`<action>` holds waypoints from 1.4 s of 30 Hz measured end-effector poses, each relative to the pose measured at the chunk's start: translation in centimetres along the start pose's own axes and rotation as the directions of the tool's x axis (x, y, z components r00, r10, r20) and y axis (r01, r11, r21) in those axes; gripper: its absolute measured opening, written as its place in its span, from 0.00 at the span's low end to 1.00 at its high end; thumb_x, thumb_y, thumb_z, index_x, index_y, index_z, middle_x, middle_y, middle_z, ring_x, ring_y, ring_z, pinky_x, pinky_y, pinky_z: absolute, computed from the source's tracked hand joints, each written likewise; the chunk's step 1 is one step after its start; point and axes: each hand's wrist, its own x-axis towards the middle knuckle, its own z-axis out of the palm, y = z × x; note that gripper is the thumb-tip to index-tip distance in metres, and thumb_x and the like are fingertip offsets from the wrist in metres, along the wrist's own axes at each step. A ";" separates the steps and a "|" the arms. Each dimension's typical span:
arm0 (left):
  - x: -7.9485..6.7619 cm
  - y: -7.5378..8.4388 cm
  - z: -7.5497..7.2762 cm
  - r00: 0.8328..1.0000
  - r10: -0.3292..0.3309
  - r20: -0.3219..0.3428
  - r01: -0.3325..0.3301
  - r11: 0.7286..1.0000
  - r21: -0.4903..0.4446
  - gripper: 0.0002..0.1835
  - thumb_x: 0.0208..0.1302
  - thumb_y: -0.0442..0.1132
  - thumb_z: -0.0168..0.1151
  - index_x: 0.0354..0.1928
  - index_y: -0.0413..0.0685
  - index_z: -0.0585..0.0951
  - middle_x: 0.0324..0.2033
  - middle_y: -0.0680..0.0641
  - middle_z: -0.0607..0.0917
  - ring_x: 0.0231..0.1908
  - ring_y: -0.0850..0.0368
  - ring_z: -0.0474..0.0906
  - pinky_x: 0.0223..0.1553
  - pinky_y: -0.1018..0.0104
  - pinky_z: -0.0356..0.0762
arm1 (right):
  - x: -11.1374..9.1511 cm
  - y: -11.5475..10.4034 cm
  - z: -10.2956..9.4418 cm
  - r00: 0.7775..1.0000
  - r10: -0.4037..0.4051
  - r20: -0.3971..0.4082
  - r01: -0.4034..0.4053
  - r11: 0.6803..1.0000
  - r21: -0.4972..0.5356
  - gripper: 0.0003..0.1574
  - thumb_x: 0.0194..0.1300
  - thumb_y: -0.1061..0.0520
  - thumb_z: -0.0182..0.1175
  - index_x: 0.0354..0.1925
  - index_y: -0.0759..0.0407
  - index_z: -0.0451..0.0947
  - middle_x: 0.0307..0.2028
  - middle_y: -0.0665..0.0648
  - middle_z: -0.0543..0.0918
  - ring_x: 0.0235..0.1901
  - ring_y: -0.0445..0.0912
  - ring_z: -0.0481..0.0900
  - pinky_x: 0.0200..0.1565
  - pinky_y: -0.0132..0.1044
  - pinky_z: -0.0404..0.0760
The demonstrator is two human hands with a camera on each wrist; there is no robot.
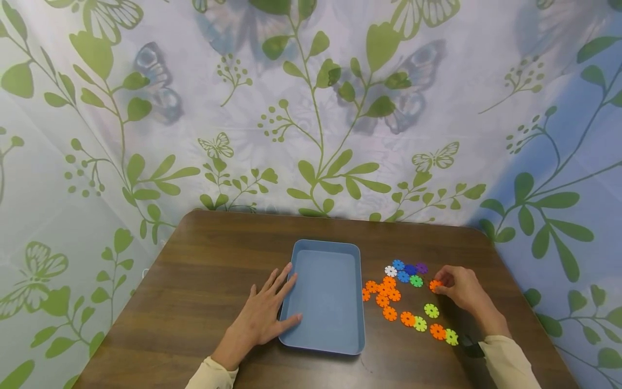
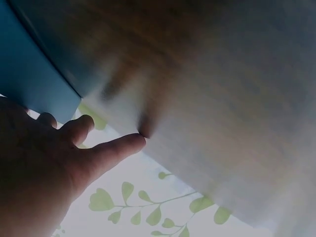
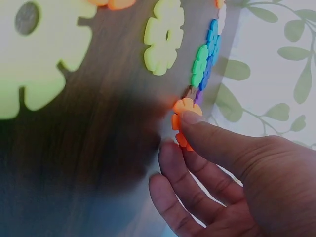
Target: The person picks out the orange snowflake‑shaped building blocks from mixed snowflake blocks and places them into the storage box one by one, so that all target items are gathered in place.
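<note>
My right hand pinches an orange notched plastic disc between thumb and fingers. In the right wrist view the thumb lies over the face of that orange disc. My left hand is spread beside the blue-grey tray, its fingertips and thumb at the tray's left rim. Nothing lies in the tray. Close to the right hand are a green disc, a purple disc and a yellow-green disc.
Several orange discs lie bunched right of the tray. Behind them are a white disc and several blue discs. More orange and yellow-green discs lie nearer the front. A leaf-patterned cloth stands behind the brown table.
</note>
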 end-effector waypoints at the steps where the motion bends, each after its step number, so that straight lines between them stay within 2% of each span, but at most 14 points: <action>1: 0.0 0.0 0.0 1.000 -0.002 0.000 0.002 1.000 -0.002 0.49 0.72 0.69 0.60 0.86 0.52 0.61 0.87 0.48 0.51 0.83 0.34 0.53 0.61 0.11 0.61 | -0.1 -0.1 0.0 1.000 -0.006 -0.004 0.006 1.000 0.004 0.12 0.60 0.70 0.76 0.39 0.66 0.83 0.32 0.54 0.85 0.32 0.49 0.79 0.35 0.38 0.85; 7: -0.1 0.0 -0.1 1.000 0.000 -0.008 -0.001 1.000 -0.015 0.49 0.72 0.69 0.61 0.86 0.52 0.61 0.87 0.48 0.51 0.82 0.33 0.56 0.61 0.11 0.62 | -0.4 -0.3 0.0 0.999 -0.034 -0.015 0.034 0.999 0.009 0.10 0.61 0.72 0.75 0.38 0.64 0.84 0.31 0.53 0.85 0.31 0.48 0.79 0.32 0.33 0.82; 16: -0.2 0.0 -0.1 1.000 0.005 0.004 -0.005 1.000 -0.027 0.49 0.72 0.69 0.60 0.85 0.51 0.62 0.87 0.47 0.51 0.78 0.29 0.63 0.61 0.11 0.61 | -1.1 -1.4 -0.7 0.999 -0.015 -0.035 0.015 1.000 -0.010 0.10 0.62 0.70 0.76 0.38 0.63 0.84 0.32 0.53 0.86 0.31 0.48 0.80 0.33 0.36 0.83; 23: -0.2 -0.1 -0.1 1.000 0.000 0.012 0.000 0.999 -0.032 0.49 0.72 0.69 0.60 0.85 0.51 0.62 0.87 0.47 0.51 0.79 0.29 0.62 0.61 0.11 0.60 | -1.8 -2.9 -1.8 0.990 -0.109 -0.094 0.105 0.994 -0.043 0.11 0.60 0.71 0.76 0.38 0.61 0.85 0.32 0.52 0.87 0.31 0.46 0.80 0.31 0.32 0.81; 34: 0.2 -0.1 -0.3 1.000 0.016 0.004 -0.016 1.000 -0.020 0.48 0.72 0.68 0.61 0.85 0.50 0.64 0.87 0.46 0.52 0.78 0.29 0.63 0.60 0.11 0.62 | -2.2 -7.5 -2.7 0.953 -0.254 -0.165 0.245 0.967 -0.072 0.15 0.57 0.71 0.79 0.38 0.57 0.86 0.32 0.50 0.88 0.30 0.41 0.81 0.34 0.32 0.84; 42: 0.1 -0.2 -0.1 0.999 -0.009 0.036 0.009 1.000 -0.024 0.49 0.73 0.69 0.60 0.86 0.51 0.61 0.88 0.49 0.48 0.80 0.30 0.59 0.63 0.11 0.59 | -2.2 -12.3 -2.7 0.924 -0.350 -0.154 0.350 0.936 -0.027 0.17 0.56 0.71 0.79 0.39 0.55 0.87 0.33 0.46 0.88 0.31 0.39 0.84 0.36 0.33 0.86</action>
